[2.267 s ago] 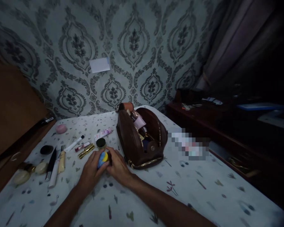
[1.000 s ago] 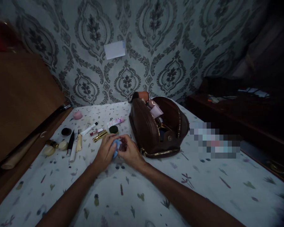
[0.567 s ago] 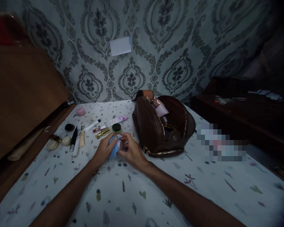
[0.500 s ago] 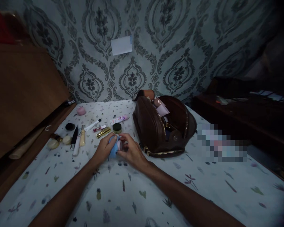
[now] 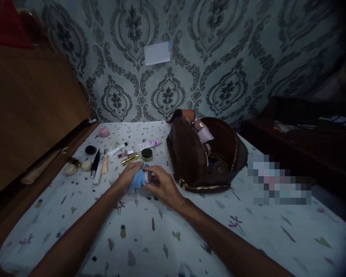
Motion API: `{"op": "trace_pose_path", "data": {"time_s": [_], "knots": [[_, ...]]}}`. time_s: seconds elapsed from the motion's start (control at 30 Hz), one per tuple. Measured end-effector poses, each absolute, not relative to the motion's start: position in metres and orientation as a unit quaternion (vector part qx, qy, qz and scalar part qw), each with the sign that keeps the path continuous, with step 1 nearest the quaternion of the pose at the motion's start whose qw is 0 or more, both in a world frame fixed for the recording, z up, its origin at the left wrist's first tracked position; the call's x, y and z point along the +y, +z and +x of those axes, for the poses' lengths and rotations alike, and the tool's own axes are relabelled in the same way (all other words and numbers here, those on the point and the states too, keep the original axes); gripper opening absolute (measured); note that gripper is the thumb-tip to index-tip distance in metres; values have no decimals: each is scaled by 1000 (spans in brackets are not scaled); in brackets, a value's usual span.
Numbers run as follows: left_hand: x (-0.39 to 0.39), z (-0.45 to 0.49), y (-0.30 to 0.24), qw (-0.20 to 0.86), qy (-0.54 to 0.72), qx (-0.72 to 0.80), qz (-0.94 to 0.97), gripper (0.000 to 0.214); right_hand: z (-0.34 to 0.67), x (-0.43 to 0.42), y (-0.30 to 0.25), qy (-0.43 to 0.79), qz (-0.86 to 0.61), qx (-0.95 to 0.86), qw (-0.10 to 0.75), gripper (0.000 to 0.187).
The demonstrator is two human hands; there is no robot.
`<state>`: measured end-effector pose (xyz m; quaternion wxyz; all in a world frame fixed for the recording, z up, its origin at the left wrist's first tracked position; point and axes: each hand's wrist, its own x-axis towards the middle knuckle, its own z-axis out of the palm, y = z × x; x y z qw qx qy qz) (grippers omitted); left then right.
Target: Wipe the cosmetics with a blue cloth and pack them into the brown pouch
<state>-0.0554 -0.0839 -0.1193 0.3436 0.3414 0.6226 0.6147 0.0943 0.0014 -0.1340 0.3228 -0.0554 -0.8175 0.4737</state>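
Note:
My left hand (image 5: 130,174) is closed around a light blue cloth (image 5: 137,181) and presses it against a small pale jar (image 5: 148,177). My right hand (image 5: 162,186) grips that jar from the right side, fingers curled over it. Both hands rest low over the printed white bedsheet (image 5: 173,231), just left of an open brown leather cosmetic bag (image 5: 190,157) with tubes sticking out of its top.
Several cosmetics lie in a row at the left: a gold lipstick (image 5: 129,158), a dark round jar (image 5: 147,154), a pink-white tube (image 5: 149,144), pens, compacts, a pink puff (image 5: 104,132). A wooden headboard (image 5: 31,115) stands left; dark furniture (image 5: 305,138) stands right.
The blue and yellow item seen first in my hands gave way to a blue cloth against a pale jar. The view has shifted slightly; hands stay in place, working the cloth.

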Motion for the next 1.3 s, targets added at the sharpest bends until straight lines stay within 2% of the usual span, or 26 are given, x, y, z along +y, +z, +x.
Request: {"op": "trace_pose_path", "data": {"time_s": [0.13, 0.3, 0.47, 0.8, 1.0, 1.3], "knots": [[-84, -57, -121, 375, 636, 603, 301, 41, 91, 0, -134, 534, -69, -778, 324, 38], [-88, -55, -117, 406, 650, 583, 270, 38, 88, -2, -131, 624, -77, -711, 315, 39], [-89, -52, -114, 419, 663, 567, 252, 41, 88, -2, -127, 657, -96, -680, 311, 40], [-85, -37, -114, 330, 680, 582, 299, 54, 84, 0, -133, 712, -154, -615, 303, 40], [-90, -40, -112, 264, 654, 606, 370, 50, 81, -2, -142, 690, -135, -631, 327, 53], [-93, -37, -114, 170, 550, 659, 483, 33, 87, -6, -139, 540, -184, -732, 373, 34]]}}
